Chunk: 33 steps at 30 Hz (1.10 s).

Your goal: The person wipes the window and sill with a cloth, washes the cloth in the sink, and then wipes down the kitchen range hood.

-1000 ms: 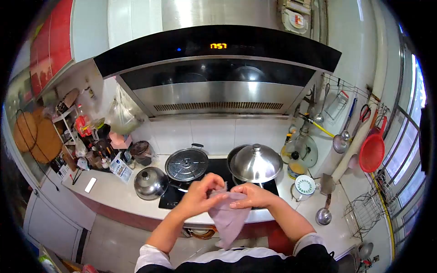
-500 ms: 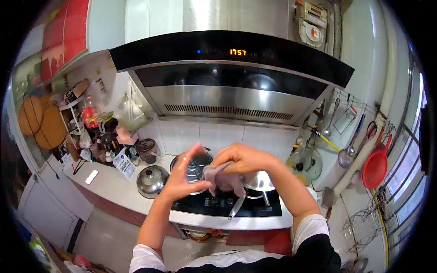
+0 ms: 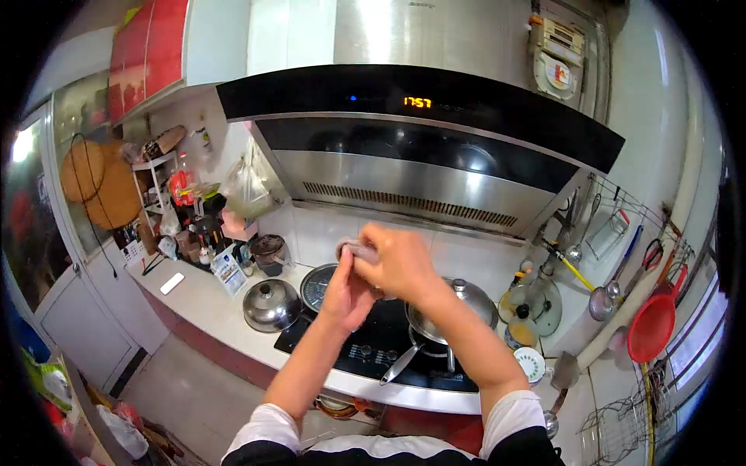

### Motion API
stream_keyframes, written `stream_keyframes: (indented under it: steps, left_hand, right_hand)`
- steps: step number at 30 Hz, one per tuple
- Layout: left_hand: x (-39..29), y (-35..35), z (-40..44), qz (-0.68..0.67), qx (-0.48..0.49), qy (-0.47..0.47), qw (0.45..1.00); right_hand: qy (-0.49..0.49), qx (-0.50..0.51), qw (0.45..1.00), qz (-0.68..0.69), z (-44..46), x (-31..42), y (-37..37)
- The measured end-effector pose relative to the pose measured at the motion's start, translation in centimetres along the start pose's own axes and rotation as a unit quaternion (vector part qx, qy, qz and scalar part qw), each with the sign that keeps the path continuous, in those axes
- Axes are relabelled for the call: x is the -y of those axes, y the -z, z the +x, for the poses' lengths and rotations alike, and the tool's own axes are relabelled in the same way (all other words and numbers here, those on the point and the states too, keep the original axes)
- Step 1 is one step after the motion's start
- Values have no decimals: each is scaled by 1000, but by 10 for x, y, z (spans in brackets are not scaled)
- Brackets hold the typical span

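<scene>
A greyish-pink cloth (image 3: 359,250) is bunched between my two hands, above the back of the stove. My right hand (image 3: 400,264) is closed around it from the right, fingers curled. Below and to the left, my left hand (image 3: 347,297) presses up against the cloth with its thumb raised; its other fingers are partly hidden. Under my right forearm stands a lidded steel pan (image 3: 472,307), its handle (image 3: 400,365) pointing toward me. A dark round perforated piece (image 3: 317,286) lies behind my left hand. The black gas stove (image 3: 373,346) shows beneath.
A domed steel lid or lidded pot (image 3: 271,305) stands left of the stove, with a white phone-like object (image 3: 172,283) farther left. The range hood (image 3: 420,128) hangs above. A red strainer (image 3: 654,322) and utensils hang at right. A bowl (image 3: 529,363) sits beside the pan.
My hands have come together and risen slightly, with the cloth gathered more tightly between them. My left hand, spread before, is now against the cloth. The view has shifted, uncovering more of the steel pan.
</scene>
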<state>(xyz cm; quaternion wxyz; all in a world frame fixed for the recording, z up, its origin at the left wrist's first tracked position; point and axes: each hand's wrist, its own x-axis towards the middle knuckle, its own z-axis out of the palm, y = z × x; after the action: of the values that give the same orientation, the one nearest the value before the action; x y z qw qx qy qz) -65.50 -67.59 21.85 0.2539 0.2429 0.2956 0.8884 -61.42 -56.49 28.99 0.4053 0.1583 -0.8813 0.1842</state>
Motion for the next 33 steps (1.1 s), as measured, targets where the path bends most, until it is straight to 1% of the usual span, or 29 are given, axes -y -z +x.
stream_keyframes:
  steps: [2,3,5,6,7,8,9,10,11,12,14,15,16,17,18,20,21,22,24,26,27,29,30,31,32,33]
  left_hand:
    - [-3,3,2,-130,56,-75,987]
    - [-10,6,6,-113,66,-82,988]
    - [-45,-10,16,-23,-17,-208,978]
    - [-72,-10,29,-40,-22,-279,959]
    - [-104,-13,42,15,-50,-385,921]
    - [-141,-12,55,70,-5,-481,874]
    - [-184,0,77,173,-24,-551,816]
    - [-223,-4,93,248,-38,-645,722]
    - [-264,0,109,369,-68,-668,643]
    - [-302,5,124,481,-95,-675,551]
    - [-355,18,159,589,-179,-638,463]
    - [-377,26,176,681,-252,-543,422]
    - [-398,38,193,757,-317,-435,371]
    - [-416,68,223,824,-239,-410,309]
    - [-403,51,218,786,-238,-406,401]
    - [-370,15,226,782,-235,-417,400]
    - [-350,-6,230,799,-187,-410,399]
    - [-328,-27,231,814,-140,-400,398]
    - [-282,-78,214,830,-43,-412,372]
    - [-265,-103,218,872,21,-362,330]
    - [-274,-96,221,869,18,-365,333]
    - [-301,-72,225,839,62,-334,426]
    - [-316,-63,206,861,-24,-334,382]
    - [-344,-28,230,852,-88,-340,388]
    - [-375,-3,237,861,-103,-318,383]
    - [-394,12,227,872,-89,-311,367]
  right_hand:
    - [79,108,987,85,-9,16,4]
    - [99,187,976,58,-17,19,11]
    - [134,117,971,158,-35,26,26]
    - [153,165,968,108,-41,25,44]
    - [102,197,969,109,-51,30,61]
    - [78,211,969,103,-65,23,72]
    - [43,216,971,98,-78,21,81]
    - [8,227,970,88,-90,14,86]
    - [-43,235,966,100,-102,9,90]
    - [-91,238,963,87,-111,4,92]
    - [-186,207,955,107,-124,-2,92]
    - [-189,202,955,105,-127,-5,88]
    - [-213,177,952,128,-131,-9,83]
    - [-236,151,948,151,-133,-11,77]
    - [-239,147,948,150,-132,-12,70]
    - [-224,145,951,155,-128,-11,53]
    - [-231,169,942,174,-118,-8,45]
    - [-207,190,944,173,-108,-8,33]
    - [-165,208,941,211,-84,-8,8]
    - [-153,225,940,208,-61,-3,-14]
    - [-135,228,939,221,-50,2,-22]
    - [-97,229,942,226,-43,5,-31]
    - [-98,226,942,228,-46,4,-33]
    - [-106,237,940,221,-54,1,-32]
    - [-114,246,939,212,-62,-2,-29]
    - [-147,250,934,212,-69,-3,-24]
